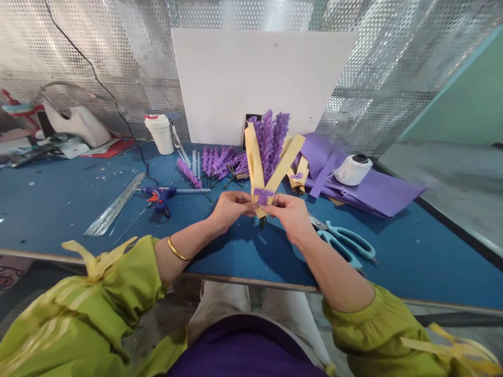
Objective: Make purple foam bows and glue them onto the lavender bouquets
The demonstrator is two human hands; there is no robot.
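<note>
Between my two hands stands a small bouquet of purple lavender stems (270,142), upright above the table and wrapped in a pale yellow strip (255,155). A purple bow (263,195) sits across the front of the wrap. My left hand (234,209) pinches the wrap's lower left side beside the bow. From the right, my right hand (290,212) grips the same spot, thumb and fingertips pressed near the bow. Green stem ends poke out below the wrap. Some fingers are hidden behind the bouquet.
Left of centre lie loose lavender stems (217,162) and a blue glue gun (161,197), near clear sticks (115,205). Scissors (345,240) with light blue handles rest by my right forearm. Purple sheets (385,189) and a white spool (353,170) are at right. A white cup (160,134) stands behind.
</note>
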